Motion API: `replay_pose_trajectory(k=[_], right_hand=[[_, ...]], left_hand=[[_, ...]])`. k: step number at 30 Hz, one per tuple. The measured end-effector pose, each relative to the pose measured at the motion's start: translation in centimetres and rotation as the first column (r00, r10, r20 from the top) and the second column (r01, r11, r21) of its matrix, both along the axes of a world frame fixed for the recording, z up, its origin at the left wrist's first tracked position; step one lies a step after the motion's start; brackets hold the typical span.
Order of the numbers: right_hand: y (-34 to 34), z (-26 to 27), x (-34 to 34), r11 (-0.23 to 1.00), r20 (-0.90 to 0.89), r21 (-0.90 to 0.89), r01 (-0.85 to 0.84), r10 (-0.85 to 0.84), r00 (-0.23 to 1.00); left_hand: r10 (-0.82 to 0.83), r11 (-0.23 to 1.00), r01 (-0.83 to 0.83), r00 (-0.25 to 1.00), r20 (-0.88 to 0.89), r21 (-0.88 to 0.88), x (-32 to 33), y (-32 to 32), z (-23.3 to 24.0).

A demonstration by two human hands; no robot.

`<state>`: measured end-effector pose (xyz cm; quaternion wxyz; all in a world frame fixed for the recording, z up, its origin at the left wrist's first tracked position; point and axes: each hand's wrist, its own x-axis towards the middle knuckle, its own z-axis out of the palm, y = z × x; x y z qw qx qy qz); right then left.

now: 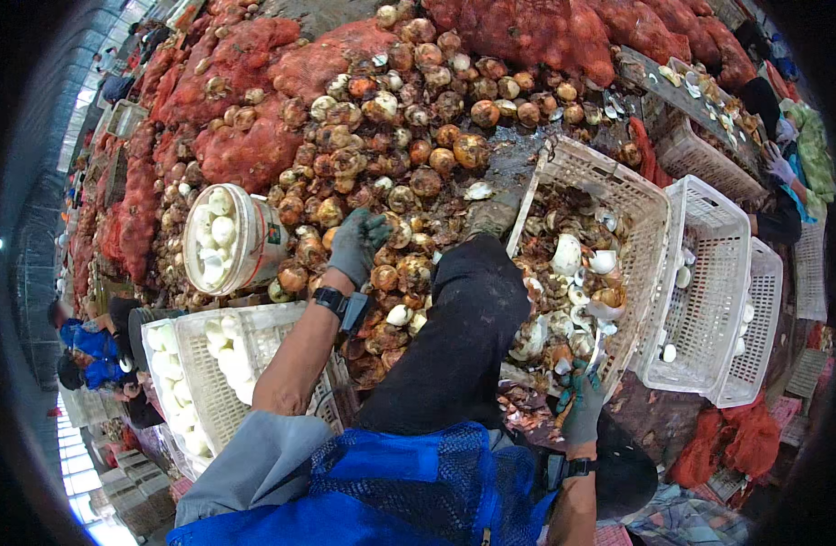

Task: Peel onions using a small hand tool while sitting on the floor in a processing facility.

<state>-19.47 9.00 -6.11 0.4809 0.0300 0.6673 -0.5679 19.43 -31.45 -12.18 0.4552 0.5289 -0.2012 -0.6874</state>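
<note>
My left hand, in a grey-green work glove, is over a heap of unpeeled onions. Its fingers are partly bent and hold nothing that I can see; an onion lies at the fingertips. Low on the right, my right hand wears a similar glove and is closed on a knife, whose pale blade points up. Just beyond that hand, a plastic crate contains onion skins and cut scraps. My bent knee comes between the heap and this crate.
Left of the heap, a white bucket and a crate hold peeled onions. Two white crates with a few peeled onions stand at right. Red mesh sacks line the back. Other people work at left; a co-worker's gloved hand shows at right.
</note>
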Motion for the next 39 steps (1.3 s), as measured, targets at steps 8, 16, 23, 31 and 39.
replay_pose_trajectory(k=[8,16,23,31,39], right_hand=[[-0.9,0.3,0.2,0.997,0.035,0.073,0.032,-0.034,0.999],[-2.1,1.8,-0.5,0.98,0.086,0.187,0.063,-0.08,0.993],[-3.0,1.3,-0.9,0.961,0.122,0.271,0.063,-0.1,0.987],[-2.7,0.5,-0.7,0.933,0.101,0.357,0.041,-0.082,0.992],[-3.0,1.4,-0.6,0.932,0.093,0.356,0.072,-0.112,0.989]], left_hand=[[-0.351,0.897,0.438,0.781,0.516,-0.052,-11.6,-8.3,-5.8],[-0.14,0.533,0.819,-0.161,0.977,0.211,-22.6,-19.5,-7.5],[-0.035,0.358,0.828,-0.45,0.892,0.432,-27.6,-24.2,-11.7],[-0.135,-0.125,0.559,-0.828,0.545,0.819,-28.7,-21.9,-11.4],[-0.41,0.033,0.808,-0.526,0.745,0.588,-22.7,-18.5,-13.3]])
